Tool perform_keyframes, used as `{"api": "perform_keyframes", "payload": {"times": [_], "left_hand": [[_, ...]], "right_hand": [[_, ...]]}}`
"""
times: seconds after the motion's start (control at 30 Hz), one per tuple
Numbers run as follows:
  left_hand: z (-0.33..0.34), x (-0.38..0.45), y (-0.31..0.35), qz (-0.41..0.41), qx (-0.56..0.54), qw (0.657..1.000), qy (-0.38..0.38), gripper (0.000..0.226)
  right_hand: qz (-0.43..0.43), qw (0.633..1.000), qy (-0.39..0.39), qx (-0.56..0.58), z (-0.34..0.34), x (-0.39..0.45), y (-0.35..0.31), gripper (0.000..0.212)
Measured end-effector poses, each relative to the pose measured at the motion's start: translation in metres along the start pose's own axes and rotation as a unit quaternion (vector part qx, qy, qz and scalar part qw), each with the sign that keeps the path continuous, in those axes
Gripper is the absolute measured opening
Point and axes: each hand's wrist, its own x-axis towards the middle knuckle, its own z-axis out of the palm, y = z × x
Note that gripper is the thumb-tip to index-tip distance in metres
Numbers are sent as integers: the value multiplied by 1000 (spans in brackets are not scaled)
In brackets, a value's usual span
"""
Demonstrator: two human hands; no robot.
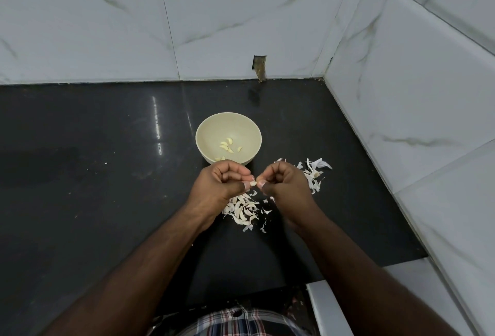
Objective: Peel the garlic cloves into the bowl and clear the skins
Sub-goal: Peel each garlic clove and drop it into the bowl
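Head view, looking down on a dark countertop (93, 175) set into a tiled corner: both hands meet just in front of a pale bowl (203, 132). The left hand (222, 181) is curled nearly closed, its thumb and forefinger pinching one end of a small garlic clove (252, 183); the right hand (285, 181) is curled the same way, its thumb and fingertips at the clove's other end. That two-ended pinch looks like a grip for working the skin loose — one hand steadies while the other picks at it, though which does which cannot be told from here.

A few peeled cloves (227, 145) lie in the bottom of the bowl. It sits close beyond the hands, so a finished clove probably needs only a short reach to drop in.

Below the hands, on the counter, lies a heap of papery skins (242, 210), and a second scatter of skins (314, 175) lies to the right, partly behind the right hand. They lie under and beside where the hands work, outside the bowl. By the look of it peeling is under way and the clearing has not yet begun.
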Motion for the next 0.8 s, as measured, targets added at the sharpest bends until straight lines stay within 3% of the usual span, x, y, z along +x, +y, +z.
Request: {"api": "perform_keyframes", "payload": {"times": [0.13, 0.37, 0.6, 0.7, 0.8], "left_hand": [[0, -1, -2, 1, 7, 1000, 3, 26], [0, 2, -4, 17, 34, 999, 25, 24], [-3, 2, -4, 23, 33, 998, 43, 26], [0, 2, -5, 4, 3, 999, 45, 24], [4, 2, -5, -21, -39, 998, 46, 21]], "right_hand": [[80, 992, -36, 93, -4, 1, 0, 27], [-13, 998, -35, -44, -5, 2, -3, 13], [43, 999, -19, 27, -16, 5, -2, 18], [5, 999, 8, -46, -23, 9, -3, 23], [-47, 971, 36, -232, -31, 12, -4, 31]]}}
